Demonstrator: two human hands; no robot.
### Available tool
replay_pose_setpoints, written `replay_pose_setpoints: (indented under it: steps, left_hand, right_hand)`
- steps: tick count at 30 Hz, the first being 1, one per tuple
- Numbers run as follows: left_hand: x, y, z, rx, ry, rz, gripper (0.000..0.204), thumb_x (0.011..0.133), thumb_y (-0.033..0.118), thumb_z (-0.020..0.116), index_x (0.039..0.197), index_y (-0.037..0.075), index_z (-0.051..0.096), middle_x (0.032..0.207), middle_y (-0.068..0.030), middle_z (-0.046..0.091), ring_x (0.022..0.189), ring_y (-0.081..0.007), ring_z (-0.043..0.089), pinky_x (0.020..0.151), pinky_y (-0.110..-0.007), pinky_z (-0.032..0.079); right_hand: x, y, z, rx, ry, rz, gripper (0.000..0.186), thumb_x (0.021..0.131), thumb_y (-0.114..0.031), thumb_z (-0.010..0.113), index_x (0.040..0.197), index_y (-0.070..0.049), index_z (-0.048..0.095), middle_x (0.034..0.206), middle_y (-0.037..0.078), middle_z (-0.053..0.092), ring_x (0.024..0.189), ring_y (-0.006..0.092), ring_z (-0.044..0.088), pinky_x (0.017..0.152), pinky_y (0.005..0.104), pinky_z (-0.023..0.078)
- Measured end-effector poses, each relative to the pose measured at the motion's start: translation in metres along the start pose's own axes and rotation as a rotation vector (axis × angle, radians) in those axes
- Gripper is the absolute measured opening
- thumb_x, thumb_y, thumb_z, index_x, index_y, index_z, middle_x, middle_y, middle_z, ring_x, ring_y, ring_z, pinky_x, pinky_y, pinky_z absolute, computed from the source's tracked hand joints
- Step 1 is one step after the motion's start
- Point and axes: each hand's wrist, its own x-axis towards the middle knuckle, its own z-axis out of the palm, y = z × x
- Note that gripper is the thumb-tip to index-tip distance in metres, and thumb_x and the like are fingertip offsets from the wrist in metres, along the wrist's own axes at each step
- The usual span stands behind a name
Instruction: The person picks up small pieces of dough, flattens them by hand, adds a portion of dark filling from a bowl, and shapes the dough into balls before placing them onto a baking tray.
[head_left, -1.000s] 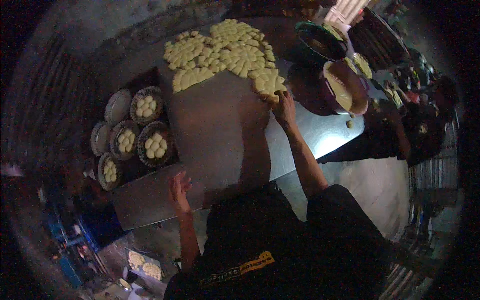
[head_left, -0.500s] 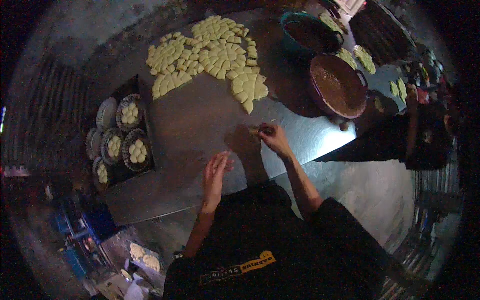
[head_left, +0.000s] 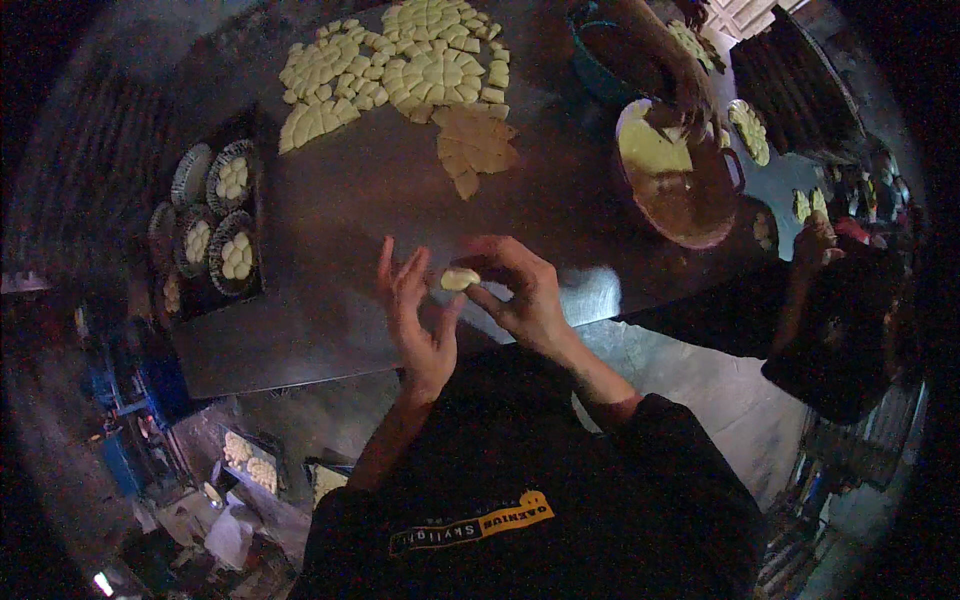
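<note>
A small pale piece of dough (head_left: 459,279) is pinched between the thumb and fingers of my right hand (head_left: 522,292), just above the steel table. My left hand (head_left: 418,318) is held up close beside it, palm toward the dough and fingers spread. Farther ahead on the table lie flat rounds of dough cut into many small pieces (head_left: 432,80), and a shadow falls over the nearest wedge-shaped section (head_left: 474,150). To the left, a dark tray (head_left: 256,215) carries fluted tins; several contain clusters of dough balls (head_left: 236,256).
A round bowl with brown filling (head_left: 690,205) sits at the right, with another person's hand (head_left: 690,95) over it. Behind it stands a teal bowl (head_left: 592,62). A co-worker's dark sleeve (head_left: 710,310) reaches along the right edge. Trays of shaped dough (head_left: 250,462) are low at left.
My right hand has come back toward my left, with the dough piece now showing in its fingers. My left hand has risen and spread. Another person's arm has reached over the brown-filled bowl.
</note>
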Motion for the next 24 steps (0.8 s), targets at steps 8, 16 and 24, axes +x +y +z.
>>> replay_pose_setpoints:
  steps: [8,16,24]
  left_hand:
    - [-0.01,-0.026,-0.016,0.019,-0.397,0.58,0.054,0.083,0.058,0.065,0.104,0.009,0.073,0.118,-0.0163,0.068,0.122,-0.0373,0.057,0.108,-0.049,0.037]
    - [-0.057,-0.07,-0.019,-0.293,-0.458,-0.243,0.072,0.09,0.04,0.067,0.144,0.006,0.034,0.137,-0.0156,0.05,0.116,-0.0327,0.057,0.1,-0.045,0.044]
    - [-0.034,-0.079,-0.041,-0.217,-0.261,-0.48,0.058,0.103,0.032,0.047,0.152,0.013,0.023,0.154,-0.0125,0.03,0.122,-0.0263,0.054,0.095,-0.039,0.049]
  right_hand:
    - [-0.049,-0.003,-0.017,0.52,-0.443,0.384,0.021,0.088,-0.009,0.069,0.107,0.0,0.071,0.093,0.006,0.071,0.084,0.0116,0.064,0.077,0.0277,0.05]
    - [-0.033,0.006,-0.022,0.498,-0.442,0.698,0.033,0.094,-0.027,0.066,0.114,-0.001,0.067,0.099,0.006,0.068,0.088,0.0133,0.061,0.079,0.0288,0.048]
    - [0.002,0.16,-0.053,-1.303,0.084,-0.269,0.031,0.091,-0.028,0.064,0.113,-0.006,0.064,0.107,0.016,0.067,0.1,0.0353,0.066,0.086,0.0393,0.05]
